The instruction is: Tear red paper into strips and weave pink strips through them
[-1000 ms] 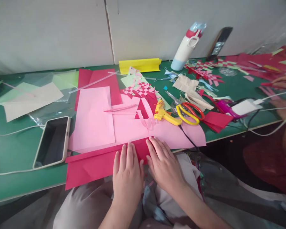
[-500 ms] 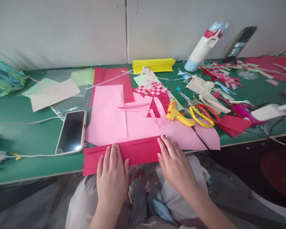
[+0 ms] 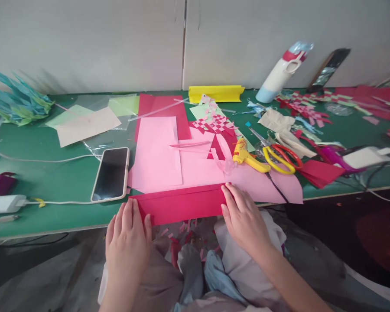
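A folded strip of deep pink paper [image 3: 182,203] lies along the table's front edge, with a narrow fold along its far side. My left hand [image 3: 128,234] rests flat on the strip's left end, thumb apart from the fingers. On its right end lie the extended fingers of my right hand [image 3: 245,216]. Light pink sheets [image 3: 157,151] are just beyond the strip. A yellow glue gun [image 3: 247,157] and scissors with yellow and red handles [image 3: 279,158] lie past my right hand.
A phone [image 3: 111,174] lies left of the sheets on the green table [image 3: 68,173]. Woven paper fish [image 3: 216,123], a yellow folded sheet [image 3: 216,93] and a bottle [image 3: 281,73] are toward the wall. A white charger [image 3: 6,204] sits at left, with cables; another is at right.
My left hand has slid left along the strip to its left end. My right hand remains at the right end. The view has shifted slightly.
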{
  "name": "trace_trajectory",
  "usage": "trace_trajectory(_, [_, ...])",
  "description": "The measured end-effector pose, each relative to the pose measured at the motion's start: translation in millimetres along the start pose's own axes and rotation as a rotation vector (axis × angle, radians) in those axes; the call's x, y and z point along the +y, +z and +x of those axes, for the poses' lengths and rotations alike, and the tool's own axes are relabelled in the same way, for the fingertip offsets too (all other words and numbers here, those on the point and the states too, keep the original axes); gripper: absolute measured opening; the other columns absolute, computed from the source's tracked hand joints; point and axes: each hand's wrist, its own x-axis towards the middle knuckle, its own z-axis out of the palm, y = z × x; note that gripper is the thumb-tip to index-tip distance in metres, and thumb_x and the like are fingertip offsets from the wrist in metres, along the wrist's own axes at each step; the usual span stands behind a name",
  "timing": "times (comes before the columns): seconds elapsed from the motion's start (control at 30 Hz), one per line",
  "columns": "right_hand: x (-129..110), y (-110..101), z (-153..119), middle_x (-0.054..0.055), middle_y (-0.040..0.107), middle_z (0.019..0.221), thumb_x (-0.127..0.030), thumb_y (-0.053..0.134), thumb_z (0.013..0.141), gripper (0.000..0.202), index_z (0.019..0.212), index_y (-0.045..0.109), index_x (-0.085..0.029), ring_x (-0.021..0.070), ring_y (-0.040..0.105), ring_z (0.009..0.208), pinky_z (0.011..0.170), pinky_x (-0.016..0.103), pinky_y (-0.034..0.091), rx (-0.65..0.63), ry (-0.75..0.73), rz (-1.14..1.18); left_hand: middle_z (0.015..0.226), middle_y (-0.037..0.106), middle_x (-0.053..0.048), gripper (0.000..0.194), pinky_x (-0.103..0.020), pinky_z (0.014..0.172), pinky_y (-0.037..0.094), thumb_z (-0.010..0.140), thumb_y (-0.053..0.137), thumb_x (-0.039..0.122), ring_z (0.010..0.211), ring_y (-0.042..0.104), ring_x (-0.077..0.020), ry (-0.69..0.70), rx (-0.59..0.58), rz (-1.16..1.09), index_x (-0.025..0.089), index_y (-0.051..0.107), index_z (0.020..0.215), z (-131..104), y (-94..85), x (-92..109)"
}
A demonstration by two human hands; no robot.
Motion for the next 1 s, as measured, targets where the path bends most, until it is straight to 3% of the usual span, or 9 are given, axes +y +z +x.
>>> trace_trajectory(0.37, [4,-2,6,0.016,0.052,0.13,-0.029,0.041,0.093,0.041,0.128,0.047,-0.01,0.0277,0.048,0.12,0.104,0.045,0.038,0.037,0.03,0.1,0.131,0.055,-0.02,0.049,-0.047,0.094,0.042,0.089,0.046,0.03,0.114,0.055,-0.0344,-0.018,0.052,0.002,0.007,0.048,0.132,-3,3.3,-4])
trace_trajectory(0.6, [8,-29,31,0.013,0.063,0.104,-0.022,0.046,0.09,0.026,0.109,0.06,-0.013,0.0256,0.055,0.1,0.089,0.041,0.044,0.002,0.007,0.098,0.121,0.06,-0.02,0.046,-0.049,0.09,0.042,0.088,0.046,0.032,0.108,0.054,-0.035,0.018,0.056,0.036,0.008,0.053,0.127,2,0.3,-4])
trace_trajectory(0.77, [-16,-40,57,0.011,0.062,0.103,-0.026,0.053,0.088,0.022,0.107,0.063,-0.018,0.0247,0.053,0.096,0.086,0.038,0.044,-0.029,-0.145,0.132,0.126,0.057,-0.022,0.048,-0.048,0.089,0.041,0.089,0.044,0.029,0.111,0.051,-0.0363,0.0,0.08,0.07,0.003,0.049,0.13,-3,5.3,0])
trace_trajectory(1.0, [-56,-27,86,0.009,0.062,0.098,-0.029,0.064,0.083,0.02,0.099,0.065,-0.017,0.0234,0.053,0.098,0.087,0.037,0.042,-0.076,-0.314,0.246,0.126,0.057,-0.02,0.048,-0.047,0.09,0.041,0.089,0.045,0.03,0.11,0.052,-0.0345,-0.019,0.137,0.045,0.007,0.049,0.13,-5,7.3,1])
